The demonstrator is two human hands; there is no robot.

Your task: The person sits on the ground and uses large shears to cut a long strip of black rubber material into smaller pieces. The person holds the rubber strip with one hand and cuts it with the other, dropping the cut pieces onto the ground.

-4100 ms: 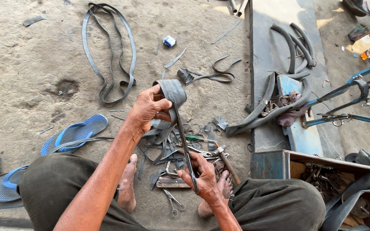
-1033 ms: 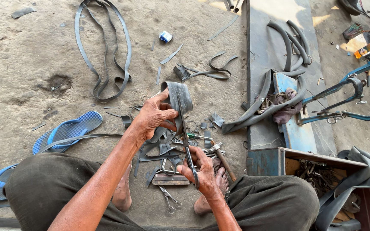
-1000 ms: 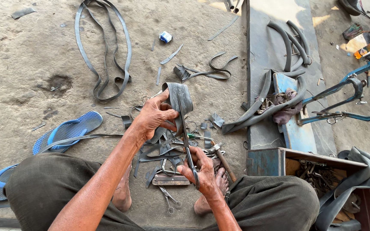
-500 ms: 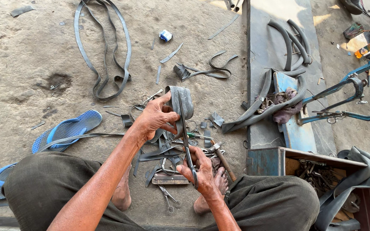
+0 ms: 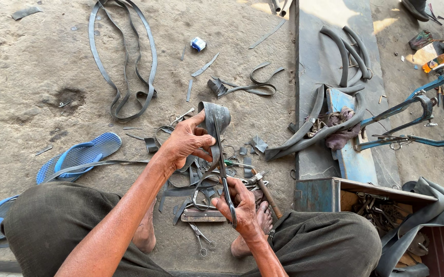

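Blue flip-flop (image 5: 78,155) on dirt floor (image 5: 37,66), far left. Rubber loop (image 5: 124,56) lying above it. Left hand (image 5: 183,143) fingers clamped on folded inner-tube strip (image 5: 214,123), held above scrap pile. Right hand (image 5: 242,205) fingers closed around scissors (image 5: 222,169), blades against strip. Blue metal box (image 5: 324,194) at right; blue bicycle frame (image 5: 411,123) beyond.

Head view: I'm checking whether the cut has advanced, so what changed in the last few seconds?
Little. The left hand has lowered the rubber strip slightly towards the knees and tilted it; it still grips the strip. The right hand still works the scissors along it. How far the cut went cannot be told. Blue sandal and scraps lie unmoved.
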